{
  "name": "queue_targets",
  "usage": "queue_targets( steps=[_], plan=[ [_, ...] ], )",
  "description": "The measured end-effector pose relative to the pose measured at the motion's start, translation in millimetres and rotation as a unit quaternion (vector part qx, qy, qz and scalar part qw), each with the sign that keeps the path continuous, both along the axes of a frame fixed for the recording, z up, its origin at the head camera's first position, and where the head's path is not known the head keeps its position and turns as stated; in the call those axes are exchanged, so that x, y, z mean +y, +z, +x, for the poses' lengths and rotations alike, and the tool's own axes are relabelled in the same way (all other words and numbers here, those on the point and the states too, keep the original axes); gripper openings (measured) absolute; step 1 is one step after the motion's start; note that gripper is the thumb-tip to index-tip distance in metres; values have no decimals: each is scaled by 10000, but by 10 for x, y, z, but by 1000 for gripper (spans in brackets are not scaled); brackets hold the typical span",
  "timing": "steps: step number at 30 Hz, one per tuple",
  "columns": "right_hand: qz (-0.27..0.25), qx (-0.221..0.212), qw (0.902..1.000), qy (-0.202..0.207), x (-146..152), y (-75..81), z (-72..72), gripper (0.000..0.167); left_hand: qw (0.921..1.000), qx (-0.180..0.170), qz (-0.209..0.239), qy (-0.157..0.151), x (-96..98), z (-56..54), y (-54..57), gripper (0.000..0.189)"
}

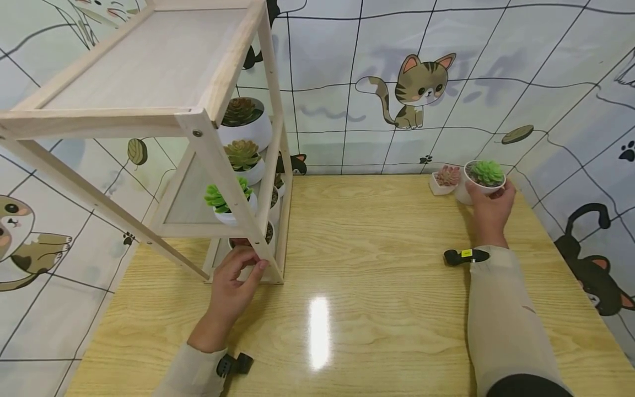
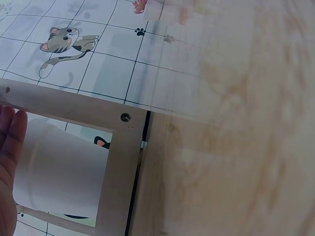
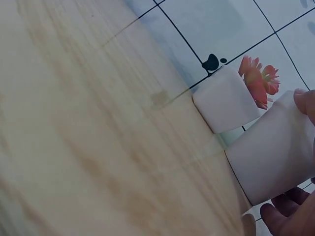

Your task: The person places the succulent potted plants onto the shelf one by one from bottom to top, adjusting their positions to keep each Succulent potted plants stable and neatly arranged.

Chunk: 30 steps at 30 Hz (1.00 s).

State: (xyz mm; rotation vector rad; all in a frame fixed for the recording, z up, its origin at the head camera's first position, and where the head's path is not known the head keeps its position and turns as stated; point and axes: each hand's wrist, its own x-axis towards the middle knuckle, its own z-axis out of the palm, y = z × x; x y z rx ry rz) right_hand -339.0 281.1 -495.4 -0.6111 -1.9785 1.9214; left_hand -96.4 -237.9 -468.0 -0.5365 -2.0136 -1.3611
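At the far right of the table, my right hand (image 1: 491, 212) grips a white pot (image 3: 273, 152) with a bright green succulent (image 1: 487, 172). The right wrist view shows a thumb on one side of this pot and fingers on the other, its base at the tabletop. Close beside it stands a small white square pot (image 1: 442, 188) with a pink-red succulent (image 3: 258, 81). My left hand (image 1: 234, 286) is at the lower front corner of a wooden plant shelf (image 1: 208, 138), thumb by the post. Its visible fingers (image 2: 14, 135) look straight, beside a white pot (image 2: 61, 169) on the bottom level.
On the shelf's middle level, a green succulent pot (image 1: 230, 201), a brownish-green one (image 1: 245, 160) and a dark one (image 1: 245, 121) stand in a row. More pots are partly hidden below. Cat-patterned walls (image 1: 347, 66) border the wood-grain table (image 1: 367, 248).
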Motion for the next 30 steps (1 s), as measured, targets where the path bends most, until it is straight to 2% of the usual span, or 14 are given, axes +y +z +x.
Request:
queue_targets(
  steps=[6, 14, 19, 30],
  plan=[
    [184, -145, 9997, 73, -8, -53, -30, 95, 9999, -52, -58, 66, -7, -2, -4, 11],
    [548, -327, 9977, 205, 1, -126, -50, 97, 9999, 81, -127, 56, -17, -10, -17, 13],
    [748, -461, 9959, 225, 0, -146, -56, 97, 9998, -29, -168, 80, -21, 3, -9, 11],
    [941, -182, 9950, 282, 49, -192, -56, 95, 9997, -143, -219, 34, -26, 12, -13, 10]
  ],
)
